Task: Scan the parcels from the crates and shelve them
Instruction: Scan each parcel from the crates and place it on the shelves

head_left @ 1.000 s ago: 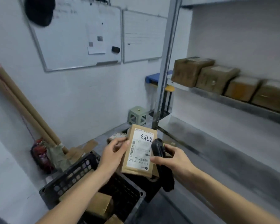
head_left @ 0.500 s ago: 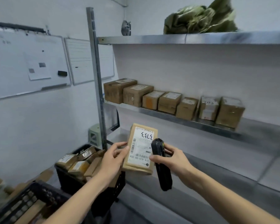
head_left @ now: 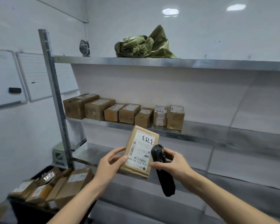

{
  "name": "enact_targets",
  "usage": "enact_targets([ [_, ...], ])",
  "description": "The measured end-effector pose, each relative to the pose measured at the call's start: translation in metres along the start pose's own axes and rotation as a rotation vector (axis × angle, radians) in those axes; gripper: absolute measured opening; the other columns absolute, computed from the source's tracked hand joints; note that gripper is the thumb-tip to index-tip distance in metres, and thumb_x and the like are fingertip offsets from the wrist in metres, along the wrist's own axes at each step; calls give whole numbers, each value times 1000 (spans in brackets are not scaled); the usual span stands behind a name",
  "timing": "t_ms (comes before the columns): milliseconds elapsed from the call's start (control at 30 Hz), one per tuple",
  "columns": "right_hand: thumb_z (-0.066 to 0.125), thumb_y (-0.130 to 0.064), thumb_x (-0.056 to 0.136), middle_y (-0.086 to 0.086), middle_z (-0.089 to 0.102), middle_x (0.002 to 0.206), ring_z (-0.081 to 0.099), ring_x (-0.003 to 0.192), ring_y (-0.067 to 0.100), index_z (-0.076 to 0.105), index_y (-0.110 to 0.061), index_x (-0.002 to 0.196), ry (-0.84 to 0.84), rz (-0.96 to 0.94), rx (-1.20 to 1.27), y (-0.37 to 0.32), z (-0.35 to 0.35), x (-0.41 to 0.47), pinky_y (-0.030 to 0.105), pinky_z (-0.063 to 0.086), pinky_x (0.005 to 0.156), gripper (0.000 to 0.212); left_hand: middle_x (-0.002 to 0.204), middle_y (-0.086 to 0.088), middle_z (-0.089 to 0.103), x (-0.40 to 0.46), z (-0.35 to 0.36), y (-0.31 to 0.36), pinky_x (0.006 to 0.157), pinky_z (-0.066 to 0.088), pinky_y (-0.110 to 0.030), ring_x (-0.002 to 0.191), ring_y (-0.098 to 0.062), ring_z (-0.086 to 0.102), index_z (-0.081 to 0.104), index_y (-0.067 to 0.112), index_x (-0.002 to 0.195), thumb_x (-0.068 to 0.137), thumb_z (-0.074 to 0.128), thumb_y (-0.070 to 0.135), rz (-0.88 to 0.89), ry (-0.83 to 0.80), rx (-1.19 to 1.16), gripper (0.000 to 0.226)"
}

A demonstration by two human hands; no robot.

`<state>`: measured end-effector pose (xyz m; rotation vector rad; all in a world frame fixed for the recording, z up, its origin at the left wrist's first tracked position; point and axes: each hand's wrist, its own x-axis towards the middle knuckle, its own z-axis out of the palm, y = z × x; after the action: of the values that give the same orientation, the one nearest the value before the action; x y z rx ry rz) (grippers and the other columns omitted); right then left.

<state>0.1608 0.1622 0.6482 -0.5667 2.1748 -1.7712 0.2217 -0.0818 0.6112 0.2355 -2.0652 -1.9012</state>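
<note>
A person stands before a metal shelving unit (head_left: 176,63), both bare forearms reaching up from the bottom of the view. The left hand (head_left: 109,165) grips a flat brown parcel (head_left: 140,152) by its lower left edge, thumb curled over the front and fingers wrapped behind, holding it upright and tilted slightly to the right at chest height, in front of the shelves and touching none of them. The right hand (head_left: 171,164) has its fingers curled around a black handheld scanner (head_left: 164,170), whose head sits just beside the parcel's right edge while its handle hangs down below the hand.

The parcel's white shipping label (head_left: 141,151) faces the camera upside down. It carries handwritten black digits that appear to read "3753", a printed line reading "516 K20 00 056", and several barcodes; the smaller print is too blurred to read.

On the middle shelf (head_left: 217,133), a row of seven cardboard boxes (head_left: 124,112) stands side by side, each with a label; one shows handwritten digits that cannot be read with certainty. A crumpled green sack (head_left: 144,46) lies on the top shelf. At lower left, a black crate (head_left: 27,210) holds more labelled parcels (head_left: 55,185). Whiteboards (head_left: 32,76) hang on the left wall.
</note>
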Motion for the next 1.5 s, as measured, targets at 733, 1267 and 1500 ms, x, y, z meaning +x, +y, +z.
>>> enact_targets([
  [733,93,-28,75,-21,73,111,61,116,-2,74,-40,113,189,-90,-19,-59,-18,-40,20,50,81,45,106,10,77,-27,-12,56,99,53,-36,105,-9,71,67,32,123,90,71,35,126,-151,43,33],
  [1267,92,-27,77,-22,64,120,56,113,-1,66,-39,119,204,-68,-92,-45,-50,-60,19,44,83,50,106,12,76,-11,23,56,70,53,-9,100,5,68,70,32,114,84,76,41,165,14,10,32],
  [1500,92,-28,77,-19,68,121,58,112,-7,70,-37,118,255,-42,-122,-44,-69,-65,8,46,73,47,102,15,76,-6,51,47,72,57,-17,96,5,69,71,31,114,88,73,35,115,-38,-65,27],
])
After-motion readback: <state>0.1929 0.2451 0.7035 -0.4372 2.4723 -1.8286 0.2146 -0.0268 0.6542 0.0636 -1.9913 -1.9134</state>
